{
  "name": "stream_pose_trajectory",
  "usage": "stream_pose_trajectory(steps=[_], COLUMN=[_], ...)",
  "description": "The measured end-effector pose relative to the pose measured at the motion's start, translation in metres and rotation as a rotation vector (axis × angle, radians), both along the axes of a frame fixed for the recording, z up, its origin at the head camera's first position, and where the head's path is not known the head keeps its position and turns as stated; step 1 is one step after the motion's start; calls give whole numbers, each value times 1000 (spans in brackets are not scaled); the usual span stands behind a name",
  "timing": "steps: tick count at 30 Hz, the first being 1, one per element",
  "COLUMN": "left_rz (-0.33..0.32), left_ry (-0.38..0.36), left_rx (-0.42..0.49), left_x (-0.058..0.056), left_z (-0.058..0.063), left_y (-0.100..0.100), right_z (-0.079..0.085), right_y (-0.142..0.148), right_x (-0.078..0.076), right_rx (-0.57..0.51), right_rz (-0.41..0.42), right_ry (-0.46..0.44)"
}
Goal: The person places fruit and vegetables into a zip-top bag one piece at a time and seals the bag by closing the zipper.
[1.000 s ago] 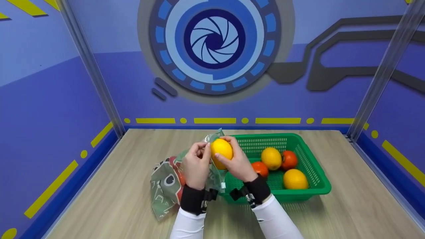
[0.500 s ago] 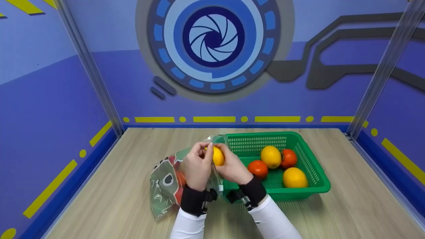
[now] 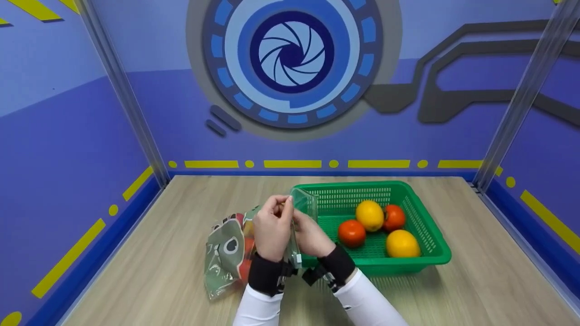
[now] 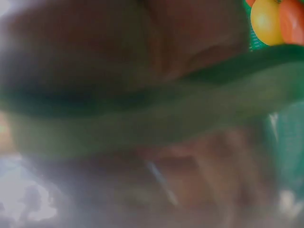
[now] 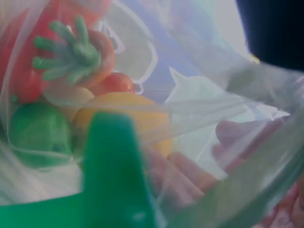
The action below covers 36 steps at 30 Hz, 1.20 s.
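Note:
In the head view my left hand (image 3: 273,226) pinches the mouth edge of a clear slider zip bag (image 3: 226,253) with a printed cartoon face. My right hand (image 3: 312,233) reaches into the bag's mouth, its fingers mostly hidden behind the left hand. Through the film in the right wrist view, right-hand fingers (image 5: 175,175) lie against a large yellow fruit (image 5: 128,114), whose lower part is covered. Beside it in the bag are a green fruit (image 5: 38,135) and red tomatoes, one with a green calyx (image 5: 78,52). Blurred film and hand fill the left wrist view.
A green perforated basket (image 3: 439,258) stands right of the bag on the wooden table (image 3: 149,271). In it lie two tomatoes, front (image 3: 351,233) and back (image 3: 394,217), and two yellow fruits, back (image 3: 369,216) and front (image 3: 403,243). Printed panels enclose the table.
My right hand has carried the yellow fruit left and down into the bag, out of sight in the head view. The left hand has stayed at the bag's edge.

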<state>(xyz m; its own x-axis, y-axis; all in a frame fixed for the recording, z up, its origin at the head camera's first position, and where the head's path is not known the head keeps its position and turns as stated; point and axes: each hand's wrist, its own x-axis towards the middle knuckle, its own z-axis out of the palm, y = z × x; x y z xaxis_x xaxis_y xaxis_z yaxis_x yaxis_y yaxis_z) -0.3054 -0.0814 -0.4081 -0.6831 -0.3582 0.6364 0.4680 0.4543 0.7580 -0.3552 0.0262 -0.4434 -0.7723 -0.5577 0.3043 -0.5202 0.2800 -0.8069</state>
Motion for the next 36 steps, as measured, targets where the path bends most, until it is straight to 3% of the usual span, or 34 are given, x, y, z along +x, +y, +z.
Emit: stream_pose_trajectory(steps=[12, 36], left_rz=[-13, -31], left_ry=[-3, -41], left_rx=[40, 84], left_x=[-3, -1], left_z=[-3, -1], left_y=[-5, -7], right_z=[-1, 10], right_y=[5, 13], right_x=[-1, 1], right_rx=[-41, -29], right_rz=[101, -19], right_ry=[9, -68])
